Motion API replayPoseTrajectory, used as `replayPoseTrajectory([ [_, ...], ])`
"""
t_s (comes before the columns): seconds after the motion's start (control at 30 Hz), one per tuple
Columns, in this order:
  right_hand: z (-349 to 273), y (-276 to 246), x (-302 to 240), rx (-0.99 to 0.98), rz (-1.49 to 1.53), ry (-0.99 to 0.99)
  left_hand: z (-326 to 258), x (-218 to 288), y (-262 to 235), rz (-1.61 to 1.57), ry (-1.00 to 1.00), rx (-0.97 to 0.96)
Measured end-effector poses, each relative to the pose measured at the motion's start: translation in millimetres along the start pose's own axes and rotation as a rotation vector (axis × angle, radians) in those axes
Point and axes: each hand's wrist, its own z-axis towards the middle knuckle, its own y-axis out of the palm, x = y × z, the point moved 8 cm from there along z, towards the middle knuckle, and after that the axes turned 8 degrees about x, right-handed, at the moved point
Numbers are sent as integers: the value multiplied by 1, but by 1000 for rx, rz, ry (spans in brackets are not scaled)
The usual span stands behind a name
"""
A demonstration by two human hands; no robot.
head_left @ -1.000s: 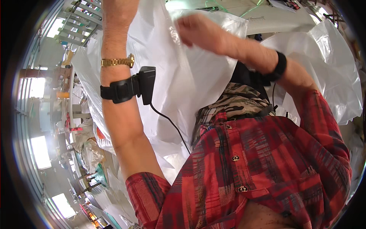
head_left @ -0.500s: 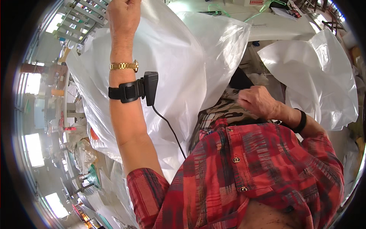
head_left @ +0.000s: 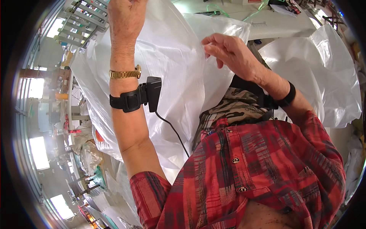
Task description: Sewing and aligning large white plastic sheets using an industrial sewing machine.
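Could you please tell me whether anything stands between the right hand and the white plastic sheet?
Nothing visible does: the right hand has its fingers loosely curled in front of the white plastic sheet, though I cannot tell whether they touch it.

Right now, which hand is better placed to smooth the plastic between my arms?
Probably your right hand: it looks open, over that plastic. Your left hand is farther up, cut by the picture's edge.
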Motion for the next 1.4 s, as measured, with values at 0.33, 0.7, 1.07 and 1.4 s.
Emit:
replayPoseTrajectory([
  [0.33, -18, 37, 34, -362, 225, 347, -31, 59, -22, 18, 361, 270],
  [0.7, -18, 51, 37, -354, 237, 285, -193, 94, 19, 245, 13, -300],
  [1.07, 63, -25, -6, 183, -583, -575, -200, 86, -3, 202, 79, -275],
  [1.4, 13, -279, -44, 964, -255, -440, -207, 65, -3, 198, -56, -267],
])
